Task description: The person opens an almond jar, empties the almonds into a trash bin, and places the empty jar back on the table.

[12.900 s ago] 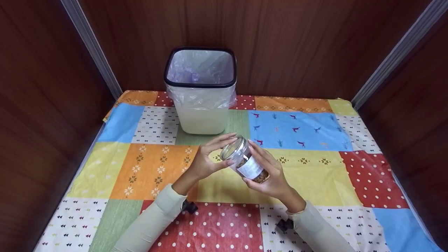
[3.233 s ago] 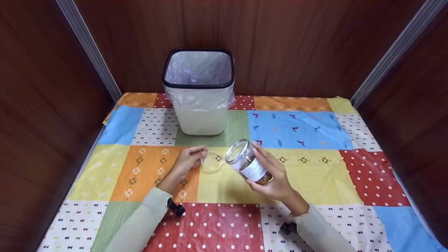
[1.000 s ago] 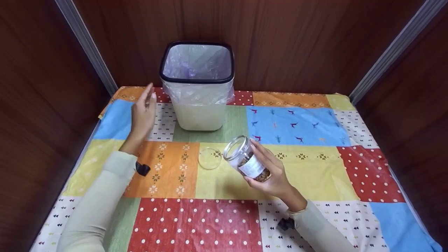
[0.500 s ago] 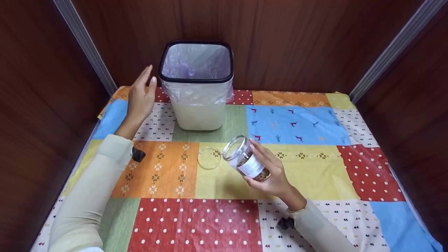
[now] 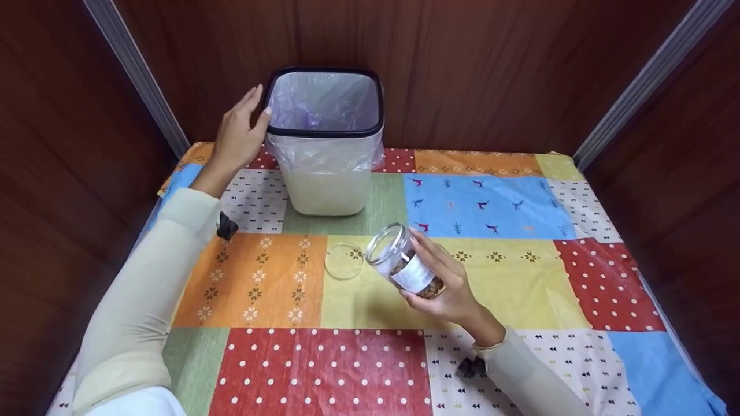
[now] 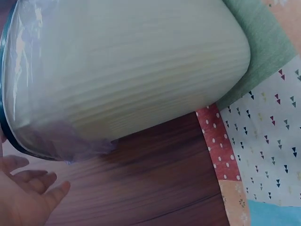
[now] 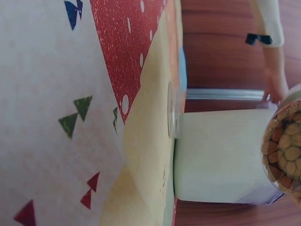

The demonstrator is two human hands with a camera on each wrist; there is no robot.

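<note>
My right hand grips a clear glass jar with a white label, tilted with its uncovered mouth toward the upper left. Almonds show through its base in the right wrist view. At the left side of the trash bin, my left hand has its fingers extended by the dark rim, the thumb at the edge. The left wrist view shows that hand close to the rim; firm contact is unclear. A round transparent lid lies on the tablecloth, left of the jar.
The off-white bin has a clear plastic liner folded over its rim. A patchwork-patterned tablecloth covers the table. Dark wooden panels with metal corner posts stand behind and at both sides.
The lid, earlier at the jar under my left hand, now lies on the cloth. My left hand has moved up and left to the bin's rim. The right hand and jar stay nearly in place.
</note>
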